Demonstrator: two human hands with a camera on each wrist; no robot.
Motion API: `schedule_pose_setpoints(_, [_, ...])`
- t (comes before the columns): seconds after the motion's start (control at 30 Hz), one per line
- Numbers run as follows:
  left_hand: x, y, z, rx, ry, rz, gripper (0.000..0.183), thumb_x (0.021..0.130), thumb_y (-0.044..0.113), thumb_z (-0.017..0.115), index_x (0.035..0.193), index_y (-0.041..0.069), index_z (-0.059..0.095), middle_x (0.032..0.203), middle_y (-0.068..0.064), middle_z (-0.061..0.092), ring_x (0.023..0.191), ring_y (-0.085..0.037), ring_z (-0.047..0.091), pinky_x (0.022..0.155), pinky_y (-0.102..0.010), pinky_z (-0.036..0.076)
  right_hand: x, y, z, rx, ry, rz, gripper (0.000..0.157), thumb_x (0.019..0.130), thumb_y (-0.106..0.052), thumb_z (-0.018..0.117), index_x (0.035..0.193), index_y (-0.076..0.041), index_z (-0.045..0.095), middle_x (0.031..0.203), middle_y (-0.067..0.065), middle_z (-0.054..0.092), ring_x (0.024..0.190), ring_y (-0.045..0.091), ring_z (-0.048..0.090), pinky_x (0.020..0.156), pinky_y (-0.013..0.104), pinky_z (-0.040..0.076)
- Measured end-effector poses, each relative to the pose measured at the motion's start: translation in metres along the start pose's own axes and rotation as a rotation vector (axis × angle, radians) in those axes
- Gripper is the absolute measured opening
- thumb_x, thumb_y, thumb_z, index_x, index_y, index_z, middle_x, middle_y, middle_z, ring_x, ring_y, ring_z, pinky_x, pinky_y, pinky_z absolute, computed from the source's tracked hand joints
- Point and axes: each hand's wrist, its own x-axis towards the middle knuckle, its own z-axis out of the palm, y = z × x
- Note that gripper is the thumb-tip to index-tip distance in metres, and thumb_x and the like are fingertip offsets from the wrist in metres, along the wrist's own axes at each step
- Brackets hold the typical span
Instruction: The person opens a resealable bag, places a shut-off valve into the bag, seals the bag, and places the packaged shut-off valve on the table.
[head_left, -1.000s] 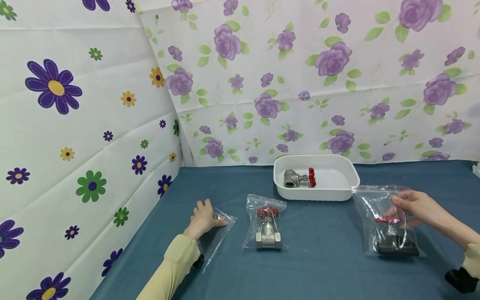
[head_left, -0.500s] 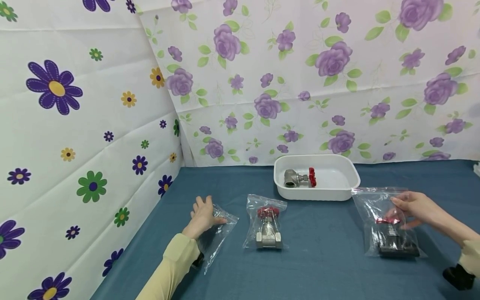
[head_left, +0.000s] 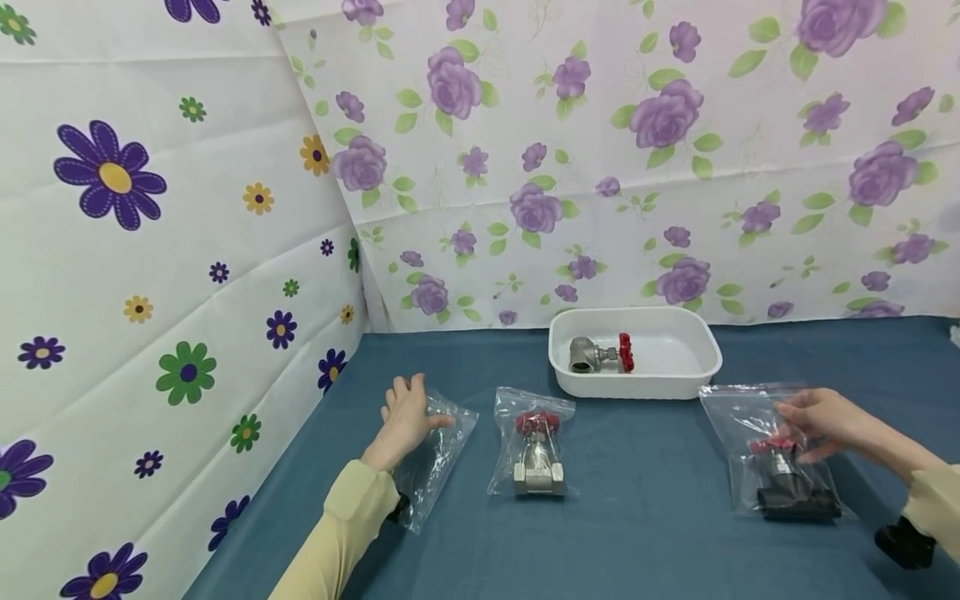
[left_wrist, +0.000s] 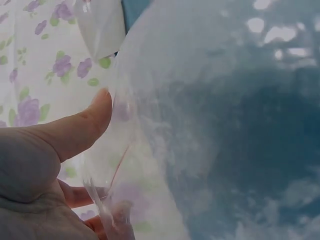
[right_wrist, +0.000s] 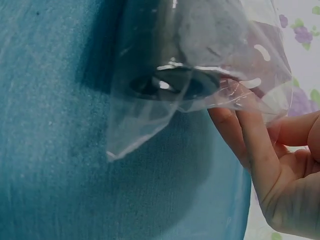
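My left hand (head_left: 405,421) holds a clear plastic bag (head_left: 442,446) by its edge; no contents show in it. The left wrist view has this bag (left_wrist: 225,110) spread wide beside the thumb, with fingertips at its lower edge. At the right, my right hand (head_left: 828,421) grips a clear zip bag (head_left: 738,417) near the red handwheel of the valve (head_left: 798,502) inside. That valve has a dark, tube-like lower body. Close up in the right wrist view, its round dark end (right_wrist: 172,85) shows through the plastic, and fingers (right_wrist: 255,135) touch the bag's side.
Another bagged valve (head_left: 538,475), silver with a red handwheel, stands between my hands. Behind it a white tray (head_left: 675,387) contains an unbagged silver valve (head_left: 588,356) with a red handwheel. A blue cloth (head_left: 600,550) covers the table; flowered sheets hang behind and left.
My left hand has moved slightly away from me, and its bag has swung up a little. My right hand has come slightly lower and left with the bagged valve.
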Motion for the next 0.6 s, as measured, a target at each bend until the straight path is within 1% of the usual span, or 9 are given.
schedule_pose_setpoints(0.03, [0.0, 0.002, -0.002, -0.004, 0.008, 0.005, 0.087, 0.074, 0.029, 0.076, 0.137, -0.003, 0.026, 0.12, -0.024, 0.029, 0.097, -0.035, 0.03, 0.075, -0.043, 0.028, 0.0, 0.0, 0.0, -0.012, -0.003, -0.006, 0.037, 0.1, -0.021, 0.035, 0.077, 0.001, 0.053, 0.066, 0.007, 0.049, 0.055, 0.017, 0.046, 0.059, 0.04, 0.051])
schedule_pose_setpoints(0.1, [0.0, 0.005, -0.006, -0.006, 0.022, 0.015, 0.086, 0.074, 0.029, 0.075, 0.137, -0.003, 0.026, 0.119, -0.023, 0.029, 0.096, -0.035, 0.03, 0.074, -0.042, 0.028, 0.001, 0.001, 0.0, -0.018, -0.009, -0.011, 0.037, 0.1, -0.02, 0.035, 0.075, 0.001, 0.053, 0.065, 0.007, 0.048, 0.055, 0.016, 0.045, 0.059, 0.04, 0.051])
schedule_pose_setpoints(0.2, [0.0, 0.009, -0.011, -0.018, 0.046, 0.034, 0.085, 0.075, 0.028, 0.075, 0.137, -0.003, 0.027, 0.119, -0.023, 0.03, 0.095, -0.034, 0.029, 0.073, -0.042, 0.027, 0.002, 0.003, -0.003, -0.021, -0.014, -0.009, 0.035, 0.1, -0.02, 0.036, 0.084, 0.006, 0.053, 0.068, 0.007, 0.049, 0.06, 0.019, 0.049, 0.06, 0.039, 0.051])
schedule_pose_setpoints(0.33, [0.001, 0.015, -0.016, -0.021, 0.066, 0.053, 0.083, 0.075, 0.027, 0.075, 0.137, -0.002, 0.027, 0.118, -0.023, 0.03, 0.095, -0.034, 0.029, 0.073, -0.042, 0.027, 0.003, 0.002, -0.004, -0.026, -0.012, -0.003, 0.036, 0.099, -0.022, 0.037, 0.095, 0.011, 0.052, 0.068, 0.006, 0.05, 0.061, 0.02, 0.05, 0.06, 0.039, 0.051])
schedule_pose_setpoints(0.43, [0.002, 0.019, -0.019, -0.025, 0.074, 0.066, 0.083, 0.076, 0.028, 0.074, 0.137, -0.002, 0.027, 0.117, -0.022, 0.03, 0.094, -0.033, 0.029, 0.072, -0.041, 0.027, 0.003, -0.001, -0.003, -0.034, -0.014, 0.004, 0.035, 0.099, -0.021, 0.036, 0.085, 0.006, 0.054, 0.064, 0.005, 0.049, 0.056, 0.018, 0.049, 0.057, 0.037, 0.05])
schedule_pose_setpoints(0.5, [0.002, 0.022, -0.021, -0.032, 0.082, 0.078, 0.082, 0.076, 0.028, 0.074, 0.137, -0.002, 0.027, 0.117, -0.022, 0.03, 0.093, -0.033, 0.029, 0.072, -0.041, 0.027, 0.003, -0.001, -0.003, -0.046, -0.021, -0.014, 0.036, 0.1, -0.021, 0.036, 0.079, 0.003, 0.054, 0.062, 0.005, 0.05, 0.054, 0.017, 0.049, 0.054, 0.035, 0.049])
schedule_pose_setpoints(0.57, [0.002, 0.025, -0.023, -0.038, 0.089, 0.096, 0.082, 0.076, 0.028, 0.074, 0.136, -0.001, 0.027, 0.117, -0.022, 0.03, 0.093, -0.033, 0.028, 0.072, -0.041, 0.026, 0.003, -0.002, -0.003, -0.046, -0.038, -0.025, 0.039, 0.1, -0.02, 0.035, 0.069, -0.004, 0.051, 0.057, 0.003, 0.047, 0.05, 0.014, 0.047, 0.05, 0.032, 0.047])
schedule_pose_setpoints(0.6, [0.002, 0.028, -0.024, -0.04, 0.095, 0.105, 0.082, 0.076, 0.028, 0.074, 0.136, -0.001, 0.027, 0.117, -0.022, 0.03, 0.093, -0.033, 0.028, 0.072, -0.041, 0.026, 0.003, -0.002, -0.003, -0.047, -0.048, -0.039, 0.039, 0.1, -0.019, 0.034, 0.067, -0.005, 0.05, 0.056, 0.002, 0.046, 0.049, 0.013, 0.045, 0.048, 0.03, 0.045])
